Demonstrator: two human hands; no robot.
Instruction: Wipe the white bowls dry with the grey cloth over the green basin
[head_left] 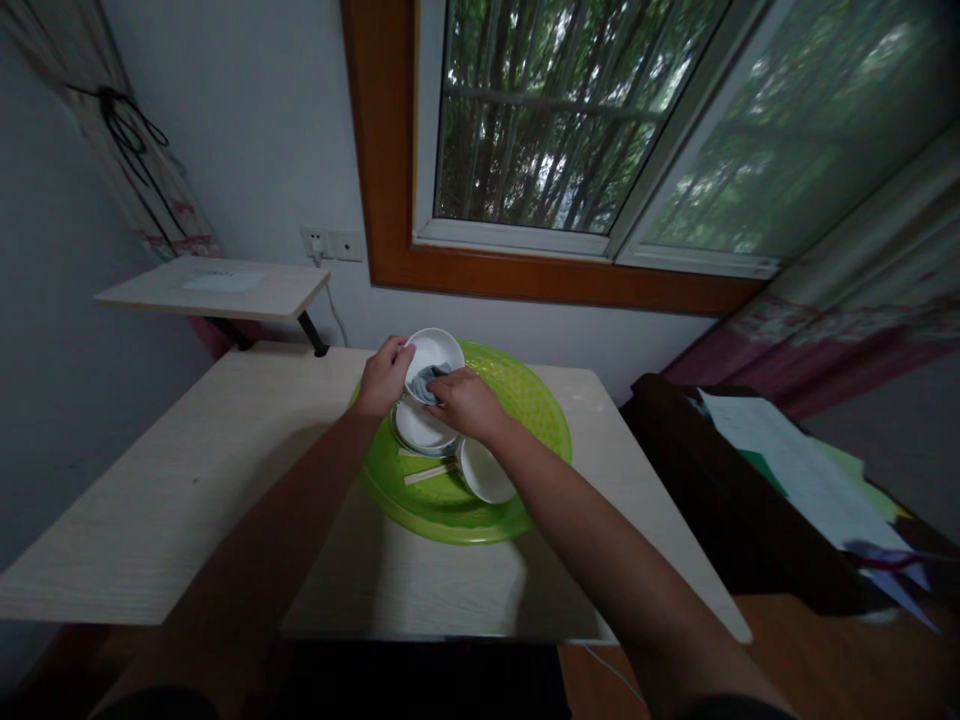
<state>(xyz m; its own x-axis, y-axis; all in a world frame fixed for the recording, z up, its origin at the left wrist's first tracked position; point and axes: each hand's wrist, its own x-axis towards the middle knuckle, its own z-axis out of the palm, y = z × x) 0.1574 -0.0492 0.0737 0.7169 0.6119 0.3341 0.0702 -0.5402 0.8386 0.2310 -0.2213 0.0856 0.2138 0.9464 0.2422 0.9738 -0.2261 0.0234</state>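
My left hand (384,376) grips the left rim of a white bowl (435,346), which is tilted toward me above a round green tray (536,410). In my right hand (469,402) is a bunched grey-blue cloth (426,384), pressed against the inside of that bowl. Below the held bowl, a stack of white dishes (421,428) sits on the tray. Another white bowl (484,472) lies tipped on its side near my right forearm, which covers part of it. Light-coloured chopsticks (429,473) rest between the stack and the tipped bowl.
The tray stands on a pale wooden table (225,500). A small raised shelf (217,285) with a paper on it rises at the back left. Behind the table are a wall socket (330,243) and a window (570,120). Papers (795,460) lie on a dark brown surface at right.
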